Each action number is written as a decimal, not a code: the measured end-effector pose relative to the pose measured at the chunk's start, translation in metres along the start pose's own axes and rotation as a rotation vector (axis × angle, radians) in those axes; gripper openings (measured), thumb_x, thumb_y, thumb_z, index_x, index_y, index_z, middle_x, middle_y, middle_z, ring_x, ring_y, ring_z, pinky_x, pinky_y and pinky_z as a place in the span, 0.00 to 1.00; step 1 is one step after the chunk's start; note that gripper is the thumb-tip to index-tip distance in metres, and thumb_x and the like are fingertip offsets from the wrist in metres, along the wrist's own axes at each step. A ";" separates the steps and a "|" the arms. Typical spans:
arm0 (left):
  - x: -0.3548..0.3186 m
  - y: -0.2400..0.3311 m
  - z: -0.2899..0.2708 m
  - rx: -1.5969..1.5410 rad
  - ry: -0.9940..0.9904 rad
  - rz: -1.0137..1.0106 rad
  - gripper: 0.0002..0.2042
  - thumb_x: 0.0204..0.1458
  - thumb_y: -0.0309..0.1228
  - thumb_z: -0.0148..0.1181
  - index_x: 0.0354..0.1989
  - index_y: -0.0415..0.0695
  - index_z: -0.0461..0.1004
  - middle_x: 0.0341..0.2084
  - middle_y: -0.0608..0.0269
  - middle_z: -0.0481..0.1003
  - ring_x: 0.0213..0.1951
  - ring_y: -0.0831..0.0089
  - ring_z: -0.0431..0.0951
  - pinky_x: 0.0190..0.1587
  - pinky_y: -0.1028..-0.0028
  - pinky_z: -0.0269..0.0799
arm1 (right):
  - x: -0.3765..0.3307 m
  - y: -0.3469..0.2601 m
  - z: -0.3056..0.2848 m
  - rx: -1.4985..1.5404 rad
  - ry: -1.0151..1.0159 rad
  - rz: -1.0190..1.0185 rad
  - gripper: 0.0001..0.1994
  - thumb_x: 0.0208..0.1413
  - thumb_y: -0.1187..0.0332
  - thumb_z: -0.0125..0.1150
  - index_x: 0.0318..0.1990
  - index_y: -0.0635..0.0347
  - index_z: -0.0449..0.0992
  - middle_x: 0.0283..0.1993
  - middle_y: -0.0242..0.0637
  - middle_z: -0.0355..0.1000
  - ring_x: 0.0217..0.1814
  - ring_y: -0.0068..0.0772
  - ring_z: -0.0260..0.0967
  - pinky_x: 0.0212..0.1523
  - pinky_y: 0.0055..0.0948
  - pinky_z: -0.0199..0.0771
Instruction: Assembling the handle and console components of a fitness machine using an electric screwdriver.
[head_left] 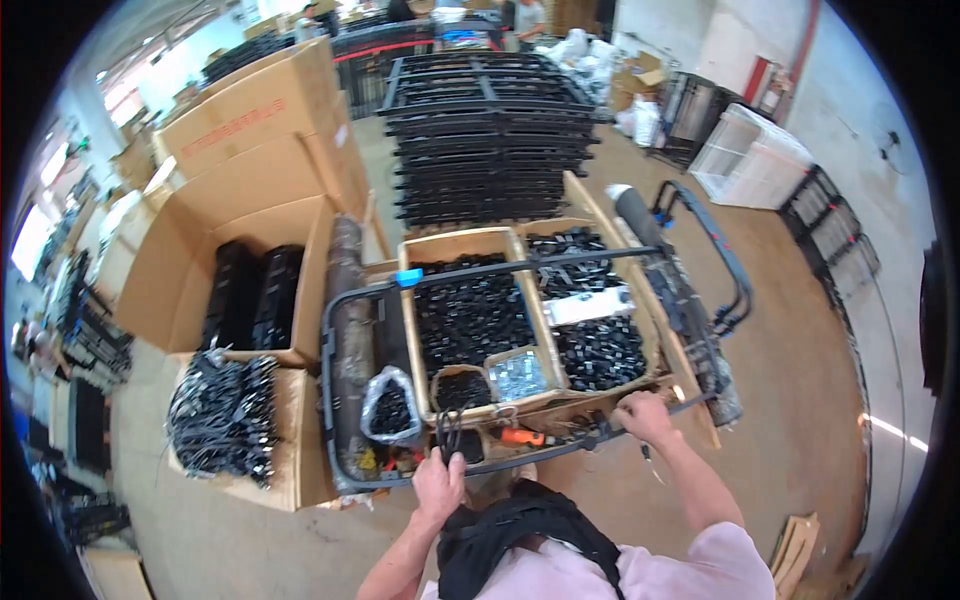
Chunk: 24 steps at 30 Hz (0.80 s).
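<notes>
A black tubular metal frame (560,262) with rounded corners lies across a workbench of wooden bins. My left hand (440,484) is closed around a few thin black strips (449,436) that stick up in front of the near bins. Its fingertips are just inside the frame's near bar. My right hand (646,416) is closed at the right part of that near bar; what its fingers hold is hidden. Below it hangs a thin, pale-tipped piece (651,465). An orange-handled tool (522,437) lies between my hands in the bench's front trough.
Large bins hold small black parts (470,315); a small box has shiny metal pieces (517,376). A clear bag (391,405), a carton of black straps (222,410) and an open cardboard box (225,210) stand left. Stacked black frames (490,140) rise behind.
</notes>
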<state>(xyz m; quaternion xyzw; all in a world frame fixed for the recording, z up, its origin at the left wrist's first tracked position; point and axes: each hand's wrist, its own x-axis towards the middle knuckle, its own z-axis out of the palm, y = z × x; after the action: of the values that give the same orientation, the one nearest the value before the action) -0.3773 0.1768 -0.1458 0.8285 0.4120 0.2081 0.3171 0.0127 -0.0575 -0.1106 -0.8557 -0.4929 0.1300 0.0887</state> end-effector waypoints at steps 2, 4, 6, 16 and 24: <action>0.008 0.026 -0.012 -0.461 -0.042 -0.108 0.14 0.69 0.39 0.53 0.39 0.38 0.71 0.24 0.52 0.77 0.28 0.56 0.81 0.36 0.59 0.77 | 0.006 -0.028 -0.022 0.158 0.188 0.081 0.18 0.61 0.53 0.61 0.35 0.61 0.85 0.37 0.50 0.82 0.40 0.53 0.80 0.47 0.47 0.77; 0.017 0.056 -0.030 -0.790 -0.140 -0.166 0.10 0.72 0.34 0.49 0.42 0.39 0.69 0.27 0.61 0.77 0.28 0.71 0.79 0.35 0.68 0.77 | 0.017 -0.084 -0.052 0.421 -0.105 0.247 0.20 0.64 0.51 0.61 0.41 0.61 0.86 0.40 0.49 0.83 0.40 0.42 0.82 0.45 0.41 0.78; 0.018 0.063 -0.030 -0.924 -0.218 -0.163 0.10 0.73 0.36 0.49 0.49 0.42 0.69 0.30 0.65 0.77 0.27 0.78 0.76 0.32 0.76 0.73 | 0.031 -0.114 -0.027 0.897 -0.235 0.062 0.26 0.71 0.47 0.55 0.53 0.64 0.84 0.44 0.40 0.85 0.43 0.27 0.79 0.47 0.35 0.79; 0.036 0.056 -0.028 -1.194 -0.671 -0.426 0.18 0.75 0.44 0.44 0.55 0.41 0.71 0.30 0.72 0.69 0.28 0.81 0.64 0.31 0.80 0.64 | 0.132 -0.248 -0.041 1.828 -0.057 0.190 0.17 0.76 0.56 0.48 0.56 0.57 0.78 0.42 0.31 0.81 0.43 0.28 0.76 0.48 0.32 0.75; 0.048 0.071 -0.042 -1.335 -0.933 -0.554 0.17 0.74 0.47 0.46 0.42 0.45 0.69 0.32 0.62 0.76 0.30 0.72 0.77 0.34 0.73 0.75 | 0.183 -0.227 -0.042 2.039 0.276 0.465 0.17 0.76 0.53 0.47 0.44 0.56 0.72 0.22 0.19 0.55 0.16 0.15 0.45 0.16 0.22 0.44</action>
<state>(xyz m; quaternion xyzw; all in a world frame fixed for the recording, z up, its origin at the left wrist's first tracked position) -0.3360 0.1978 -0.0626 0.3391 0.2181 -0.0400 0.9143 -0.0724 0.2130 -0.0315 -0.4569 0.0405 0.3980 0.7945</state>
